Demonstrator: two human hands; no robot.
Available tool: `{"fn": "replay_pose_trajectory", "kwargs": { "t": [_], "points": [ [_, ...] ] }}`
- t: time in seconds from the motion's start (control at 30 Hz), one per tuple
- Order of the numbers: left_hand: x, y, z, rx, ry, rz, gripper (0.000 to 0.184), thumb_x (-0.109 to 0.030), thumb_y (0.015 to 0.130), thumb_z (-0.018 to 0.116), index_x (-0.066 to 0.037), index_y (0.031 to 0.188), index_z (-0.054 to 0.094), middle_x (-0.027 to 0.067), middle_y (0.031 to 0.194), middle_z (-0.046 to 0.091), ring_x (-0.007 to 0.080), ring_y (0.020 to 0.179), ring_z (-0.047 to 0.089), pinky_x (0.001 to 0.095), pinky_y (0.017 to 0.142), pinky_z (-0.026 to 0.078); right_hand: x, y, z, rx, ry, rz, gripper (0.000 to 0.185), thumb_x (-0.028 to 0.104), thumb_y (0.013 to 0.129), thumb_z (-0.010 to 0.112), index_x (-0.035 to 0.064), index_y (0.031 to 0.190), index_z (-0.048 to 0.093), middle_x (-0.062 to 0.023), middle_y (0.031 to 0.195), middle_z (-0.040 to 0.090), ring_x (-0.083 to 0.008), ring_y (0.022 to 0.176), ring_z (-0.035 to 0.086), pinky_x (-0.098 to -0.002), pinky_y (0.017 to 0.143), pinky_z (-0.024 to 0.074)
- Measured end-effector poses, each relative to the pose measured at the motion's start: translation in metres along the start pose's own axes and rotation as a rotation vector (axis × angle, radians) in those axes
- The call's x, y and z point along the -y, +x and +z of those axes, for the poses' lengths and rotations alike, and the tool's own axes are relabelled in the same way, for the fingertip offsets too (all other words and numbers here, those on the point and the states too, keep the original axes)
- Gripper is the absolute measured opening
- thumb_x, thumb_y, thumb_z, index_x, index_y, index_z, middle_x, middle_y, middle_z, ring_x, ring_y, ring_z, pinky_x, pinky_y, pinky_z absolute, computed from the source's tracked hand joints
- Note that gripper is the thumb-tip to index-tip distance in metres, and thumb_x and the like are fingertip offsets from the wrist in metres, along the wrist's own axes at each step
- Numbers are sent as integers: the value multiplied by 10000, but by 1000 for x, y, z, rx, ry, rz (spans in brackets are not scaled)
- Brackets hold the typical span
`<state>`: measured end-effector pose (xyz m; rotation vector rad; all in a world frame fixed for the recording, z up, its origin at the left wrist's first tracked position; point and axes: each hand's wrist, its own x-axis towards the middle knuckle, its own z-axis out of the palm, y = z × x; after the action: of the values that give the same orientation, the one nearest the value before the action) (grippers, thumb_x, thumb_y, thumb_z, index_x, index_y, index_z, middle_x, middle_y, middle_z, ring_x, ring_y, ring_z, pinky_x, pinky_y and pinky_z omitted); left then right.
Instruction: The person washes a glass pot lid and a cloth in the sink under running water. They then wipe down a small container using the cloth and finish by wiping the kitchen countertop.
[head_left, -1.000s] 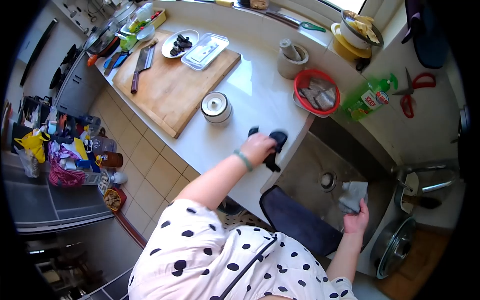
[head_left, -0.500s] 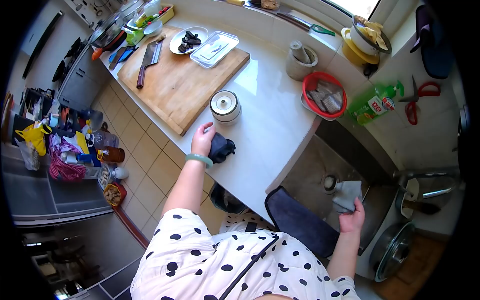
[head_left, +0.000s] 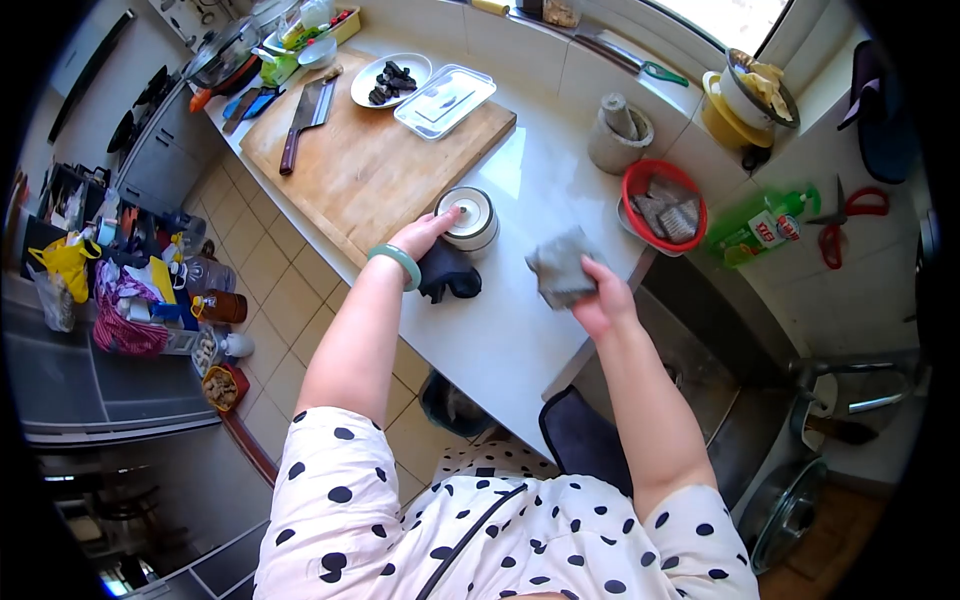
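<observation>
My left hand (head_left: 428,235) is at the near left side of a round jar with a pale lid (head_left: 472,222), its fingers against the lid's edge. A black object (head_left: 450,280) of unclear kind lies on the counter beside my left wrist, partly hidden by it. My right hand (head_left: 606,302) pinches a folded grey cloth (head_left: 562,268) above the counter, to the right of the jar and apart from it.
A wooden board (head_left: 400,165) bears a cleaver (head_left: 308,118), a plate (head_left: 422,68) of dark pieces and a clear plastic lid (head_left: 445,102). Near the sink (head_left: 700,345) stand a stone mortar (head_left: 618,140) and a red basket (head_left: 664,212). Scissors (head_left: 840,222) hang on the wall.
My right hand has carried the grey cloth from over the sink up and left, to above the counter. My left hand has moved forward from beside the black object onto the jar.
</observation>
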<state>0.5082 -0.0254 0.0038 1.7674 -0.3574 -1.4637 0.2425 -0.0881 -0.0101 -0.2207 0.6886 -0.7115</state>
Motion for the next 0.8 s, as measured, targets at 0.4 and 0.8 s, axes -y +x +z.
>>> {"fn": "replay_pose_trajectory", "kwargs": {
  "t": [0.4, 0.8],
  "points": [
    [8, 12, 3, 52, -177, -25, 610, -491, 817, 536, -99, 1267, 411, 60, 1246, 469, 177, 1096, 473, 347, 910, 388, -33, 97, 19, 71, 362, 87, 348, 151, 818, 429, -5, 1125, 478, -147, 1164, 523, -314, 1094, 477, -457, 998, 305],
    [23, -9, 34, 31, -354, 22, 456, -404, 850, 521, -66, 1155, 498, 72, 1110, 567, 187, 1000, 552, 352, 862, 452, -52, 90, -10, 134, 348, 182, 349, 155, 820, 414, -14, 1119, 474, -154, 1155, 524, -303, 1087, 483, -437, 999, 311]
  ]
}}
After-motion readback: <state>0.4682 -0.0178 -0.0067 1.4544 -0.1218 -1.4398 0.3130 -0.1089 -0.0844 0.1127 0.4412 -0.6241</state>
